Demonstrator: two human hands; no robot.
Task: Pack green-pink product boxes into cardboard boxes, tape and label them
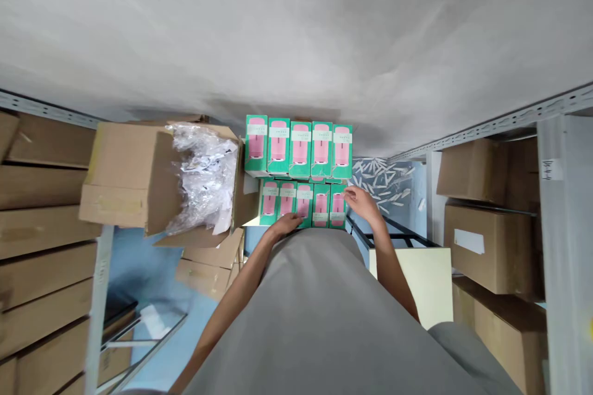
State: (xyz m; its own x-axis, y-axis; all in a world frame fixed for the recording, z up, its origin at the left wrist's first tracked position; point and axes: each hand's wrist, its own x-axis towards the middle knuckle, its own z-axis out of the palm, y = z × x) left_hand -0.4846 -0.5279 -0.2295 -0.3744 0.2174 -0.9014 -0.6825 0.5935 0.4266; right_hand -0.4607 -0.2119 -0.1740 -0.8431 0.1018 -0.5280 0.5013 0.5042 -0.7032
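Observation:
Green cartons, each with a pink bottle shape and a pale label, stand in two rows in front of me. The back row [301, 151] sits higher than the front row [270, 202]. My left hand [288, 223] rests at the near edge of the front row, its fingers stretched out against the middle carton [304, 200]. At the row's right end, the loosely bent fingers of my right hand [361, 201] touch the upper right edge of the last carton [338, 205]. Neither hand has a carton lifted. My grey shirt covers the space just below.
Left of the cartons, an open cardboard box [162, 179] holds crumpled clear plastic wrap [204, 179]. Stacked brown boxes [46, 228] line the left shelf, and more boxes [486, 247] fill the right one. White strips [380, 182] litter the blue floor beside a black-framed stool [412, 239].

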